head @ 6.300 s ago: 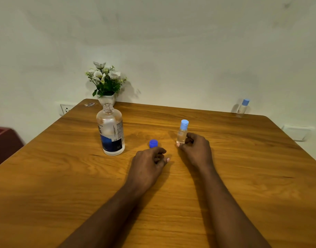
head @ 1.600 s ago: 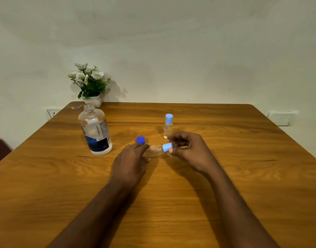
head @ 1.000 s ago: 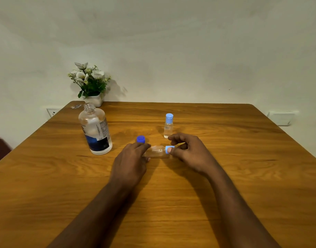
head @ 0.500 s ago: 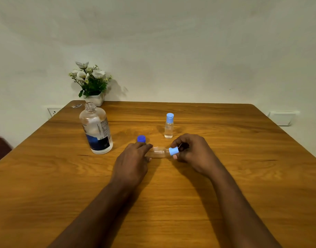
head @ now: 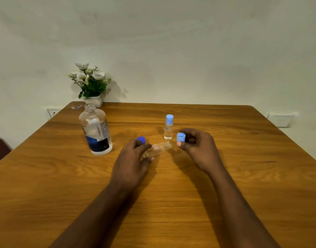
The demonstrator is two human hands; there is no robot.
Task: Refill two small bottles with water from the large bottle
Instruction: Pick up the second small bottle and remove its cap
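One bottle (head: 158, 149) uncapped, cap (head: 181, 137) in right hand (head: 200, 147)

**Dim, soft room light with wide-angle bend**

The light is low and even. The wall (head: 171, 42) has a grey-green cast and darkens toward the upper corners. The flowers (head: 90, 81) throw a faint shadow rightward onto it. Soft-edged shadows lie on the table (head: 252, 158) under the left hand (head: 130, 167) and right hand (head: 198, 149) and between the forearms. Small highlights sit on the large bottle (head: 95, 129). The table's edges bow with the lens. Detail is slightly soft throughout, most of all on the forearms at the bottom.
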